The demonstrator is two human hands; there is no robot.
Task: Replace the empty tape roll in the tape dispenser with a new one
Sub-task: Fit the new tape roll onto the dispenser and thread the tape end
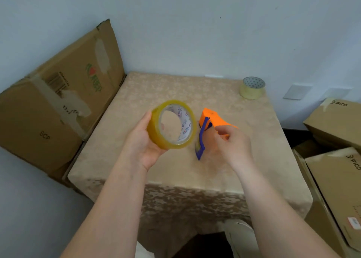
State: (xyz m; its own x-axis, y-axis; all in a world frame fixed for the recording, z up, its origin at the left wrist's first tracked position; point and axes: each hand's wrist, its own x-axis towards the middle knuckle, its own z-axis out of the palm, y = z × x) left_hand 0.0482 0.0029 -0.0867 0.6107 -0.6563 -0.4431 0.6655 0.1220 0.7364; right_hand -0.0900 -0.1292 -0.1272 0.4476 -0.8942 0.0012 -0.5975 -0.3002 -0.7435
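Note:
My left hand [143,140] grips a full roll of yellowish clear tape [156,129] from below and holds it on edge above the table, its printed core facing right. My right hand [233,142] holds the orange tape dispenser [214,121] by its handle just right of the roll. The dispenser's blue blade arm [201,140] points down toward the tablecloth. No roll is visible on the dispenser. At the table's far right corner stands another roll [252,88], pale and nearly all core.
The small table [195,89] has a beige patterned cloth and stands against a white wall. Large cardboard boxes [58,105] lean at the left. More boxes [336,132] are stacked along the right.

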